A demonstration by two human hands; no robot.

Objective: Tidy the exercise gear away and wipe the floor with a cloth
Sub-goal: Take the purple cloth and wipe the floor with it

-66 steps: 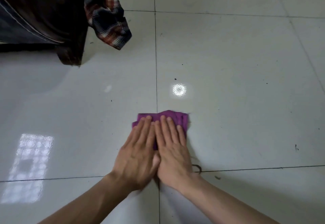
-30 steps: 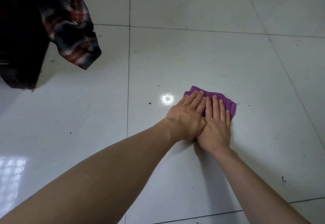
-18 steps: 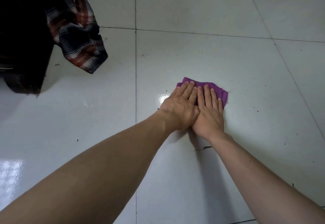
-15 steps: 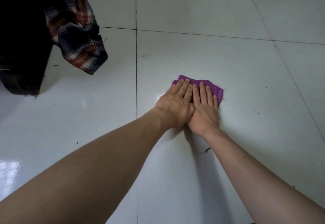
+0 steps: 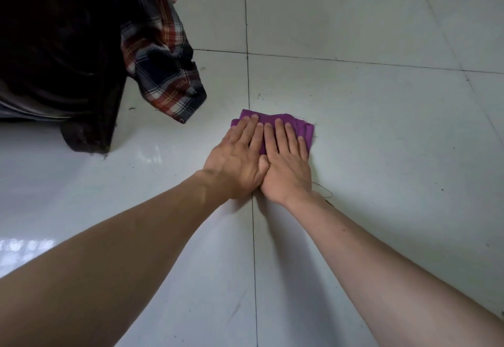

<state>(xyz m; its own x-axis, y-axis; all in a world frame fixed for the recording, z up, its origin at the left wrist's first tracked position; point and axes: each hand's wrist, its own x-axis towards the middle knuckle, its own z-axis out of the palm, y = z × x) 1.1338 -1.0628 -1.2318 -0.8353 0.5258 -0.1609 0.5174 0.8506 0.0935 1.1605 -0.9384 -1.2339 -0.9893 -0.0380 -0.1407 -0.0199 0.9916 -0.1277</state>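
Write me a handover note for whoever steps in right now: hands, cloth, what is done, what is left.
Left hand: flat, fingers spread, pressing on the purple cloth.
Right hand: flat beside it, also on the cloth, thumbs touching.
Cloth: folded, on the white tiled floor, straddling a grout line.
Nearby: plaid shirt hangs at upper left, clear of the cloth.
Done: wiping under way; no exercise gear in view.
Left: dark specks and a hair strand by the right wrist remain.

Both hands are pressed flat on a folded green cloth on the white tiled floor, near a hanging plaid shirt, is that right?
Not quite: the head view shows the folded cloth is purple, not green. The left hand and right hand do press flat on it, on the white tiled floor, near the hanging plaid shirt.
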